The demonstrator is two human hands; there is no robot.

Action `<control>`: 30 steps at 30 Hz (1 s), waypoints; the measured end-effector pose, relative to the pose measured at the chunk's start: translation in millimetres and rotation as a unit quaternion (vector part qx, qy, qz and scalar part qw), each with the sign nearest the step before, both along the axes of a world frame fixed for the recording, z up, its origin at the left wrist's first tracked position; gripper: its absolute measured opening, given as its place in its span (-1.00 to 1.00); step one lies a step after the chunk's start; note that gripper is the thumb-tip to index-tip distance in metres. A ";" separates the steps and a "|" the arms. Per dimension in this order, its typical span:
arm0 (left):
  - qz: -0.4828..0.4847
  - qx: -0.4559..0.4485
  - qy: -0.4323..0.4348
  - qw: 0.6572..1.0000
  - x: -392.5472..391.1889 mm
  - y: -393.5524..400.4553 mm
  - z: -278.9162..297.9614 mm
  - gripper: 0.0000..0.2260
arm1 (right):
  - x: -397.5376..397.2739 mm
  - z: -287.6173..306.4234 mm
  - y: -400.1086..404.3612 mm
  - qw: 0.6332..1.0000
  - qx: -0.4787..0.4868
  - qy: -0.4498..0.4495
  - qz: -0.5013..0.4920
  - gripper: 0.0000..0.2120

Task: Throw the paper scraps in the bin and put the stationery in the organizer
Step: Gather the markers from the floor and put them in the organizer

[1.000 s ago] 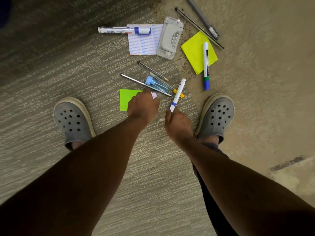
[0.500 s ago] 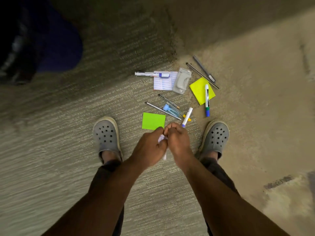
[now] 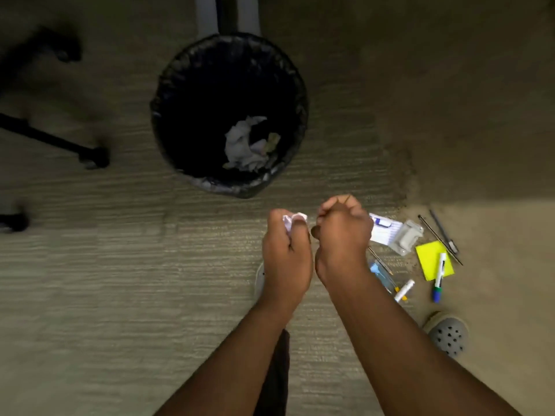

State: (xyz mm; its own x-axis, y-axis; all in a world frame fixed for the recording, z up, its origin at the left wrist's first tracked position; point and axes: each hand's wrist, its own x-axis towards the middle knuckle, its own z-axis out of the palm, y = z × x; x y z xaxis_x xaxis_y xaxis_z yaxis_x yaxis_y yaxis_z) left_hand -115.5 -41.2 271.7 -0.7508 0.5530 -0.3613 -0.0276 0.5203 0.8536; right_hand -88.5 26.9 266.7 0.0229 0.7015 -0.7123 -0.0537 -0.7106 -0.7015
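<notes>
Hands now up from the stationery; my left hand (image 3: pixel 286 253) clenches a paper scrap (image 3: pixel 292 222), bin (image 3: pixel 192 64) ahead-left, nearer it; right hand (image 3: pixel 342 235) curled, contents unclear.

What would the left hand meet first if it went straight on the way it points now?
Probably the bin: the left hand, gripping a paper scrap, points up the picture toward its near rim, with only bare carpet between. Depth is unclear.

Carpet (image 3: pixel 120 265) — bin (image 3: pixel 168 145), stationery (scattered) (image 3: pixel 435 259)
</notes>
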 end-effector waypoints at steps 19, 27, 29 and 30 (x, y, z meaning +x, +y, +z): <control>-0.157 -0.237 0.228 0.931 -200.7 53.0 -53.2 -0.48 | -145.8 -32.4 67.1 0.845 0.284 -0.132 0.433 -0.52; -0.180 -0.019 0.333 0.925 -96.8 1.0 -57.8 -0.55 | -49.0 -52.0 14.9 0.776 0.487 -0.199 0.347 -0.57; -0.219 -0.018 0.302 0.928 -63.5 -16.0 -66.3 -0.58 | -10.4 -64.7 -1.0 0.785 0.462 -0.218 0.351 -0.60; -0.238 -0.027 0.287 0.928 -47.4 -24.1 -70.7 -0.59 | 10.8 -71.7 -8.9 0.790 0.444 -0.230 0.356 -0.62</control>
State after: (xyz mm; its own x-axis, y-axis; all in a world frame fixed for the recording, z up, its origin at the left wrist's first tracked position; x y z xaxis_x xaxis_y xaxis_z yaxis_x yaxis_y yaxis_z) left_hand -162.9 -65.4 200.9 -0.5033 0.8640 -0.0149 0.6668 0.3993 0.6292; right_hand -77.7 18.0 194.9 -0.4897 0.8711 0.0357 0.5427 0.3367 -0.7695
